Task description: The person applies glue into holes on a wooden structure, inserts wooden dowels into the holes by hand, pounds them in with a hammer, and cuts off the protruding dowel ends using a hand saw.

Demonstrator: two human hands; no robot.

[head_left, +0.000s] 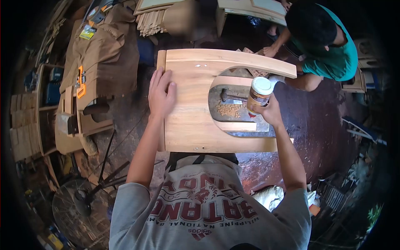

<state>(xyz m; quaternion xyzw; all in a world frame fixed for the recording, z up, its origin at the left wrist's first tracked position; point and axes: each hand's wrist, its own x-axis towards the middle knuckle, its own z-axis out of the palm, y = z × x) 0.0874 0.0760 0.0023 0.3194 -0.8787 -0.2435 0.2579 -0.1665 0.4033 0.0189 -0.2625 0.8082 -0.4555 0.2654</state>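
Observation:
A pale wooden panel [187,100] with a large U-shaped cutout lies in front of me, a narrow strip along its left end. My left hand [161,93] grips that left end, its thumb on the face and the fingers over the edge strip. In my right hand [268,109] is a glue bottle [260,92], tilted upside down with its white base up and a red tip at the bottom. The bottle is over the cutout, near the panel's right side. Small white spots show on the panel near its far and near edges.
Beyond the cutout, a hammer [227,98] and wood chips [229,110] lie lower down. A person in a green shirt [339,62] crouches at the far right. A cloth-covered bench [110,58] stands left, above a floor fan [81,204].

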